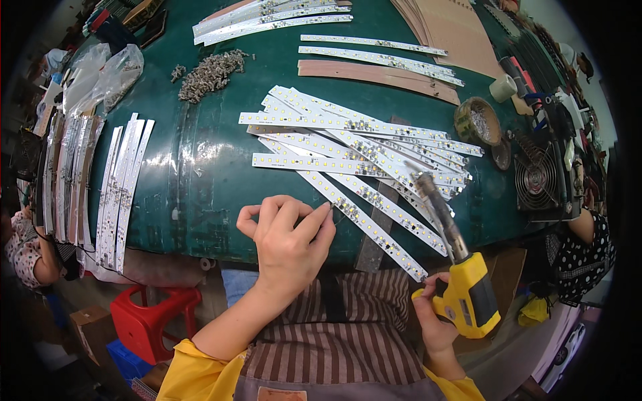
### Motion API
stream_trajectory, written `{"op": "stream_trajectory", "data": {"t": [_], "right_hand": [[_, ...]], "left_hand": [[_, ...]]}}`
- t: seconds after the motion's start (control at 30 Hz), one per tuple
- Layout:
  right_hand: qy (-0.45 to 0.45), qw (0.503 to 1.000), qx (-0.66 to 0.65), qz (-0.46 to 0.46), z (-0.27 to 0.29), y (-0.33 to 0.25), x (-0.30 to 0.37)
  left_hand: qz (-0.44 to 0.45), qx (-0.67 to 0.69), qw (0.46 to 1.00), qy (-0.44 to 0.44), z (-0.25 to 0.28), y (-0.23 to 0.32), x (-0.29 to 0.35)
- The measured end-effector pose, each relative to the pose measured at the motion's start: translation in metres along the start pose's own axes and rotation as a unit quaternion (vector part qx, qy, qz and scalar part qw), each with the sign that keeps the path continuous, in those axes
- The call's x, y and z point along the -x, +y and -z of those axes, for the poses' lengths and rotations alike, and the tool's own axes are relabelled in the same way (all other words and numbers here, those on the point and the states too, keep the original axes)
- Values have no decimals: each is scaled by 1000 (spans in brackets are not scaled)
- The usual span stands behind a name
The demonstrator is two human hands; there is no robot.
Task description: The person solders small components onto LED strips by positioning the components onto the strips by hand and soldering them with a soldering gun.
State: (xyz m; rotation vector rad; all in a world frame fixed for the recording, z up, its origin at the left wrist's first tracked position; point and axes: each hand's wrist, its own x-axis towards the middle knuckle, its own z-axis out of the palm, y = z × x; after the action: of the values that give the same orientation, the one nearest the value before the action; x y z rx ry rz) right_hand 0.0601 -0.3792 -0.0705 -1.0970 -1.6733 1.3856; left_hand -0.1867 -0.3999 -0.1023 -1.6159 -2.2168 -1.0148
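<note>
My right hand [436, 325] grips a yellow-and-black soldering gun [470, 297] by its handle, its long metal barrel pointing up and away over the strips. My left hand [287, 237] is closed in a pinch, thumb and index fingertips together at the edge of one white LED strip [361, 217]. Whatever is between those fingertips is too small to make out. That strip slants toward me, its near end close to my right hand. Beyond it lies a loose, crisscrossed pile of white LED strips [374, 164] with small yellow chips and dark components.
A heap of small metal parts [212, 75] lies far left of the pile. Other strips [124, 190] stand along the left. Brown boards [448, 37] lie at the back. To the right are a round tub [477, 121] and a fan [536, 176]. A red stool [154, 321] stands below.
</note>
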Motion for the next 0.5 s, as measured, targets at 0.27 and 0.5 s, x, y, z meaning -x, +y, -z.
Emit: {"op": "stream_trajectory", "data": {"t": [0.27, 0.5], "right_hand": [[25, 991, 132, 14, -9, 10, -8], [63, 986, 154, 31, -15, 22, -14]], "left_hand": [[5, 6, 1000, 2, 1, 0, -1], [4, 10, 1000, 3, -1, 0, -2]]}}
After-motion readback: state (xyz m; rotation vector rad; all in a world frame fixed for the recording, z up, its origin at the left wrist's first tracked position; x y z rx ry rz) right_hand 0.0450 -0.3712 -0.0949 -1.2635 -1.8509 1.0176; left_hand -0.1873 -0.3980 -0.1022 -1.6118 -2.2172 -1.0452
